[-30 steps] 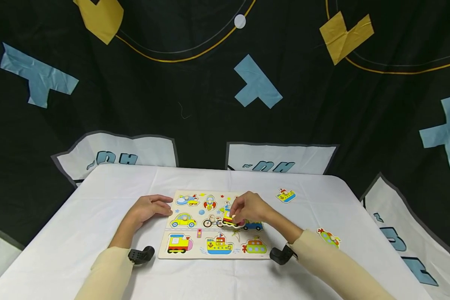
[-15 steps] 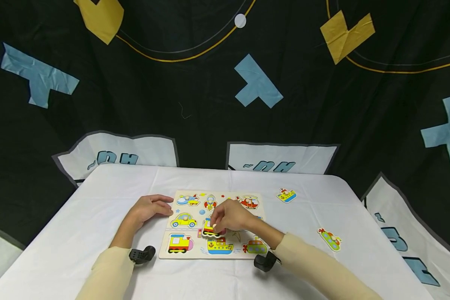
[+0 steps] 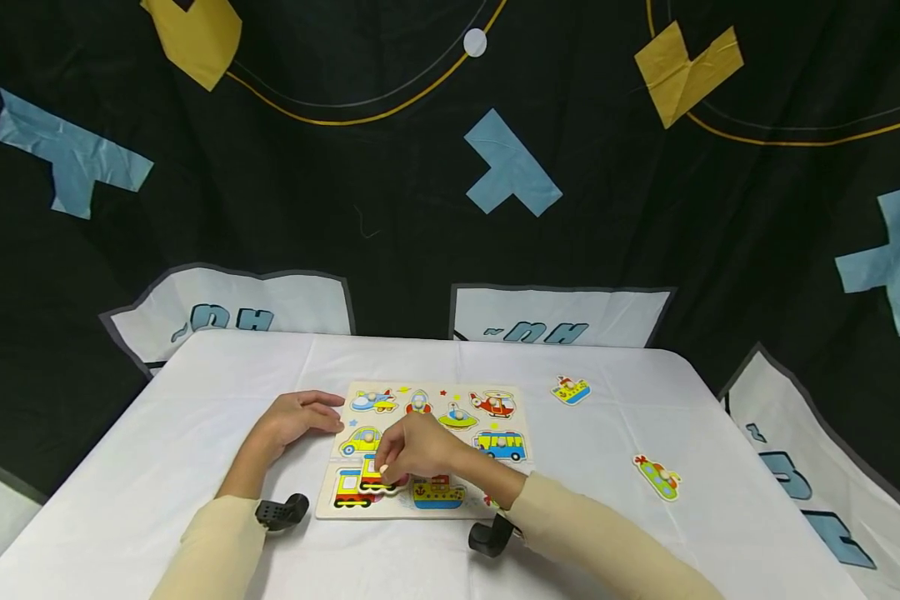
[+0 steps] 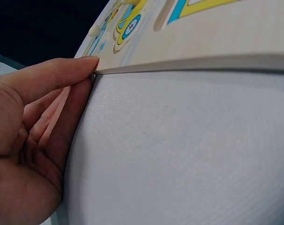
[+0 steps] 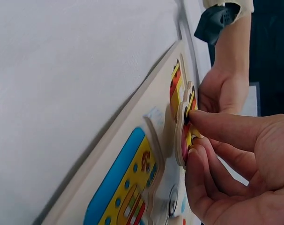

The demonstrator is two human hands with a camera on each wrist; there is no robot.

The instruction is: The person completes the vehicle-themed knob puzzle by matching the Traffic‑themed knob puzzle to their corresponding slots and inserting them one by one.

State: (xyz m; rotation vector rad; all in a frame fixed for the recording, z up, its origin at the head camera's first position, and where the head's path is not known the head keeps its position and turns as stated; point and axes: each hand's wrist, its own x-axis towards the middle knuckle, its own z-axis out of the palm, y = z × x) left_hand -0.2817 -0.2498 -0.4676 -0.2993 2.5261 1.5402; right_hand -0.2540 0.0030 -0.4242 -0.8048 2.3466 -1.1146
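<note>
My right hand (image 3: 420, 450) pinches a train puzzle piece (image 3: 371, 477) between thumb and fingers. The piece is slightly above the lower left of the wooden puzzle board (image 3: 386, 513), partly overlapping the train picture (image 3: 347, 492) there. In the right wrist view the train piece (image 5: 181, 140) stands tilted, apart from the board's surface. My left hand (image 3: 296, 417) rests at the board's left edge; in the left wrist view its fingertips (image 4: 91, 62) touch that edge. A ship picture (image 3: 438, 493) lies partly under my right hand, which hides the board's middle.
Knobbed pieces sit in the board's upper rows, among them a helicopter (image 3: 493, 404), a bus (image 3: 501, 445) and a car (image 3: 360, 440). To the right on the white tablecloth lie a loose ship piece (image 3: 571, 390) and a submarine piece (image 3: 656, 477).
My right hand has carried the train piece left and toward me, from the board's middle right to its lower left. My left hand stays at the board's edge.
</note>
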